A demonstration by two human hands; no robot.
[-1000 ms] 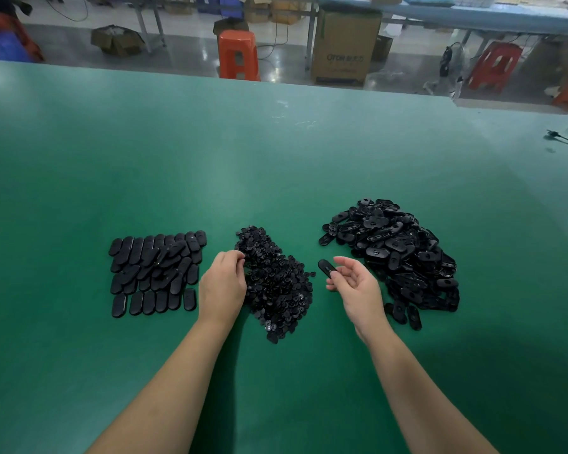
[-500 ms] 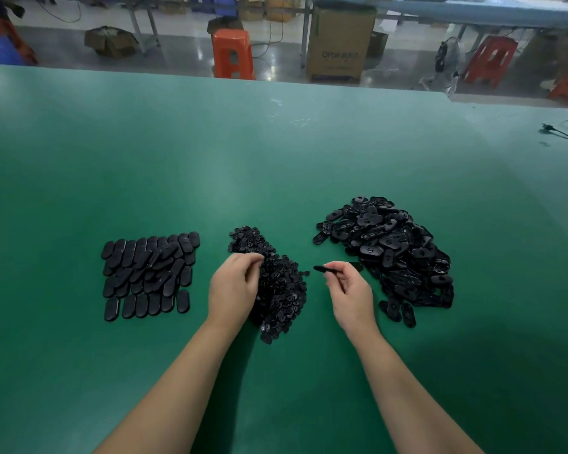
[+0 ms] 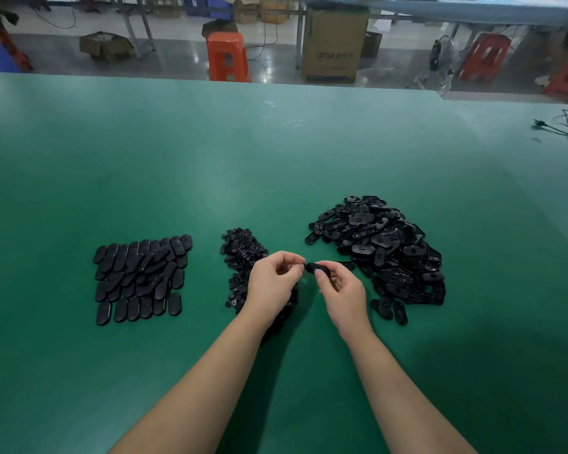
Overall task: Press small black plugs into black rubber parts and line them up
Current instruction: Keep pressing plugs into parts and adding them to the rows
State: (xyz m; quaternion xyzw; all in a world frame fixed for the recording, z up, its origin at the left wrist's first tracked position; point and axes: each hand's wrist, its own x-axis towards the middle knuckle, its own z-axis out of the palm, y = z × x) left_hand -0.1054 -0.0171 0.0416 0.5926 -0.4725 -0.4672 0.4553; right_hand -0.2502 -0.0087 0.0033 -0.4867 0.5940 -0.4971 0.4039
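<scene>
Just above the table, between the two heaps, a black rubber part (image 3: pixel 318 269) is pinched by the right hand (image 3: pixel 343 291), thumb and fingers curled round its right end. The left hand (image 3: pixel 273 283) meets its left end with fingertips pinched together; presumably they hold a plug, but it is too small and hidden to tell.

The likely slip is misalignment: if the plug meets the hole tilted, it may seat only halfway or pop out under pressure. The soft part could also bend in so light a pinch, letting the plug skid off and drop into the plugs (image 3: pixel 243 257) lying directly below the left hand, where it would be lost among its like. A part with a loose plug could then pass unnoticed into the rows (image 3: pixel 138 276) at the left, which already overlap unevenly toward the far side and could be nudged further askew when the next piece is laid down.

To the right, the heap (image 3: pixel 384 250) of unfilled parts sits near, some strays at its near edge.

The table (image 3: pixel 276 152) is a broad green mat; a cable (image 3: pixel 561 129) lies at its far right. Beyond it, on a grey floor, stand an orange stool (image 3: pixel 227 57), a carton (image 3: pixel 333 44), a smaller box (image 3: pixel 104 45), a red stool (image 3: pixel 484 55) and bench legs.
</scene>
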